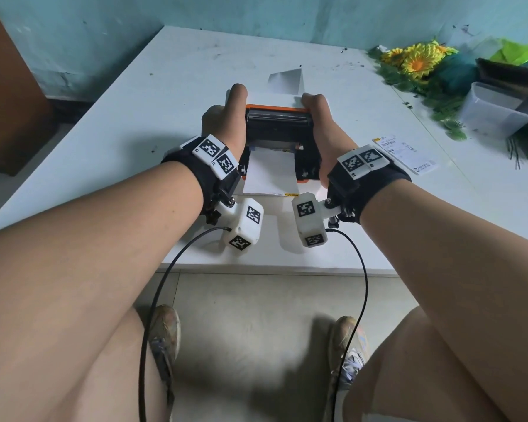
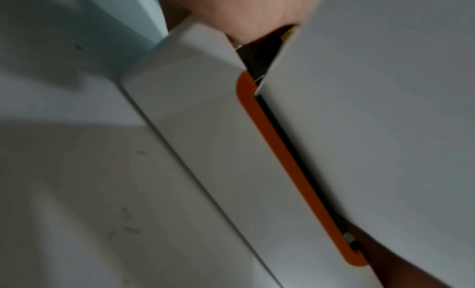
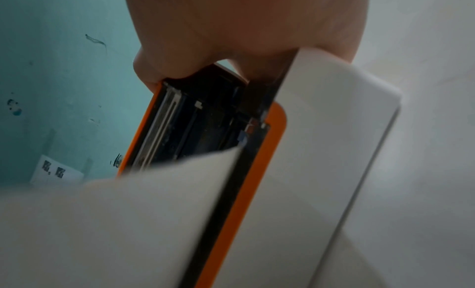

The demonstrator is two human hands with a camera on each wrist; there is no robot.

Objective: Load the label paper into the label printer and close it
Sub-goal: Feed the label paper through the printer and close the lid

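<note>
The label printer (image 1: 279, 141) is white with orange trim and sits on the white table (image 1: 110, 123) with its lid (image 1: 276, 117) raised, black inside facing me. White label paper (image 1: 270, 175) runs through it, out over the front and also behind the lid. My left hand (image 1: 229, 114) grips the lid's left side and my right hand (image 1: 316, 108) grips its right side. The right wrist view shows the fingers (image 3: 159, 73) curled over the lid's orange edge (image 3: 138, 136), with the paper (image 3: 154, 211) below. In the left wrist view the left hand (image 2: 244, 12) holds the printer's (image 2: 205, 129) far corner.
A printed label sheet (image 1: 406, 153) lies right of the printer. Artificial flowers (image 1: 415, 60) and a clear plastic box (image 1: 497, 111) crowd the table's far right. The table's front edge (image 1: 287, 266) is near my wrists. A teal wall stands behind.
</note>
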